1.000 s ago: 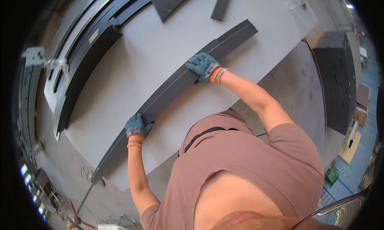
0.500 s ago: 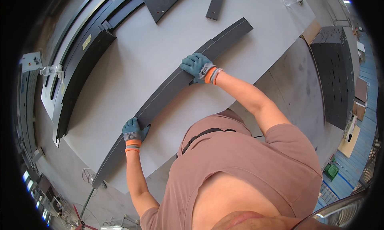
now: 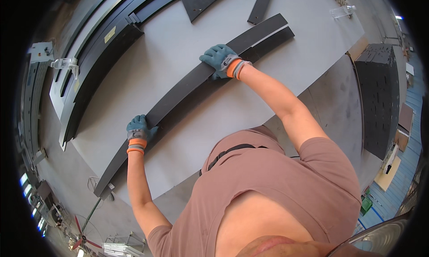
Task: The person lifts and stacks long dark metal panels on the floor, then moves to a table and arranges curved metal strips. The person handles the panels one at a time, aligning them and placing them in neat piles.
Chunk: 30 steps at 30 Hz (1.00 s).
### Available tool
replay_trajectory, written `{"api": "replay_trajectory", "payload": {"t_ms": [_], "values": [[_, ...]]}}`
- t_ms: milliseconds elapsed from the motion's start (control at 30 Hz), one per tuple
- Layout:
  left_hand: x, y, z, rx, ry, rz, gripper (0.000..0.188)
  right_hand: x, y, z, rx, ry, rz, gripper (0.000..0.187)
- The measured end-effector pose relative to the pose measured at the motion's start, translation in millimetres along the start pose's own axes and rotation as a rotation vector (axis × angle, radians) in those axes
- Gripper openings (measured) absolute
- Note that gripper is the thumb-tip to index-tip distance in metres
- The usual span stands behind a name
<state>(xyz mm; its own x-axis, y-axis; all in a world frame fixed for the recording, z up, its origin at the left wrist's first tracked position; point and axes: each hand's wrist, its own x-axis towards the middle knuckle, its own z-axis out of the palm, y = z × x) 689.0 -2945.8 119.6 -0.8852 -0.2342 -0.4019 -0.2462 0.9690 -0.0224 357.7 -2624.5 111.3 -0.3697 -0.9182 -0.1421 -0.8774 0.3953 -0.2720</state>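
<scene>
Across the pale table [image 3: 313, 42] a long dark grey board [image 3: 181, 88] runs diagonally from lower left to upper right. A second dark board [image 3: 272, 42] lies along its near side, with a pale gap showing at their right end. My left hand [image 3: 137, 128], in a teal and grey glove with an orange cuff, is closed around the far board toward its left end. Farther right, my right hand [image 3: 219, 60], gloved the same way, wraps over that board, fingers on the far edge. Both thumbs are partly hidden against the boards.
Several long dark panels [image 3: 109, 55] are stacked at the left, a clear spray bottle [image 3: 65, 63] beside them. Farther back lie a dark angular panel [image 3: 201, 2] and a short strip [image 3: 260, 7]. A clear bottle [image 3: 342, 12] lies far right, near a tall stack of dark boards [image 3: 380, 100].
The far board has tilted and shifted slightly away from the near one, and a gap has opened at the right end. Both hands hold on; my left hand moved left and away from me.
</scene>
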Motion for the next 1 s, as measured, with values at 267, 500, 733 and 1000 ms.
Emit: {"api": "replay_trajectory", "payload": {"t_ms": [267, 500, 733, 1000], "values": [[51, 16, -23, 0.003, -0.382, -0.034, 0.078, 18, 15, -8, 0.025, -0.280, 0.111, 0.084], [50, 5, -16, -0.145, -0.302, -0.063, 0.070, 37, 21, -8, 0.035, -0.353, 0.116, 0.086], [57, 5, -6, -0.138, -0.255, -0.011, 0.065, 27, 32, 1, 0.072, -0.253, 0.104, 0.087], [88, -2, -9, -0.044, -0.105, -0.122, 0.069, 87, 46, 3, -0.029, -0.057, 0.095, 0.085]]}}
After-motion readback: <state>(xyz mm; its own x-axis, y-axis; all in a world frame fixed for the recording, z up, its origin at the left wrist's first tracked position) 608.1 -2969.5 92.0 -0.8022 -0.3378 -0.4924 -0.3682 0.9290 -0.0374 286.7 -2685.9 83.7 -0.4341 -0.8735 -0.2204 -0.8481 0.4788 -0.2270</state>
